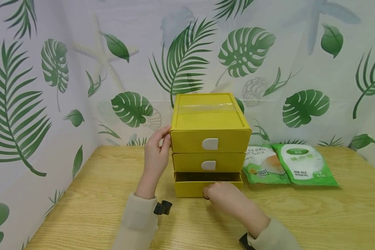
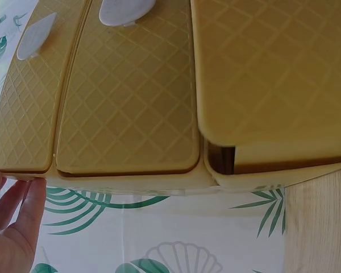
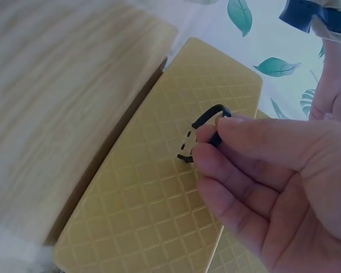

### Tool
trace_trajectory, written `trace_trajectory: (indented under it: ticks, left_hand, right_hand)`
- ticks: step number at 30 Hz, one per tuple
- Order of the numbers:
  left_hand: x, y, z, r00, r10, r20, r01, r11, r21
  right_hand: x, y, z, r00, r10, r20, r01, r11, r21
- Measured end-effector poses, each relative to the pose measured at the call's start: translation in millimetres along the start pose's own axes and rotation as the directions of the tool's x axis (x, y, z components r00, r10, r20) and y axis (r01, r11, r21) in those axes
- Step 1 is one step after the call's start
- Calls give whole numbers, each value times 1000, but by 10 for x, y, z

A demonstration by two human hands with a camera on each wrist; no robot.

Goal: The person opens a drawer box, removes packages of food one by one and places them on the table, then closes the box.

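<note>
A yellow three-drawer cabinet point(image 1: 210, 119) stands on the table, with white tabs on its upper two drawers. Its bottom drawer point(image 1: 189, 189) is pulled partly out, leaving a dark gap above the front; what lies inside cannot be seen. My right hand point(image 1: 228, 199) pinches a black loop handle point(image 3: 209, 115) on that drawer's waffle-patterned front, between thumb and fingers. Against the cabinet's upper left side, my left hand point(image 1: 156, 152) rests with its fingertips, and the left wrist view shows its fingers point(image 2: 31, 213) fairly straight, touching the side edge.
Two green-and-white packets, a starch bag point(image 1: 265, 165) and another bag point(image 1: 304, 165), lie on the wooden table point(image 1: 300, 215) right of the cabinet. A leaf-printed cloth point(image 1: 187, 59) hangs close behind it and along the left.
</note>
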State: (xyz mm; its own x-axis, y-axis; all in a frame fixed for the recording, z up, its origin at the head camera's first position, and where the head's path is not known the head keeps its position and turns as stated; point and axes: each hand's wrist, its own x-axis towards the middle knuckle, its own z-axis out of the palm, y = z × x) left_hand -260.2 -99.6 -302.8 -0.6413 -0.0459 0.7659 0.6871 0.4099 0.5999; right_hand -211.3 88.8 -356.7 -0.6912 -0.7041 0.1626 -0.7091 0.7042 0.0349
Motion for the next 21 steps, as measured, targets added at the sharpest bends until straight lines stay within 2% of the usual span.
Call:
trace_trajectory:
  ticks: [4,21]
  left_hand:
    - [3,2,3,1000,-8,-2,8,1000,-5]
    - [6,-9,11,1000,1,-3,-1,1000,1]
  right_hand:
    - [-28,-24,-21,1000,-19,-9,19,1000,-5]
    - [-125,-120,-83,997,-42,68,41,999,24]
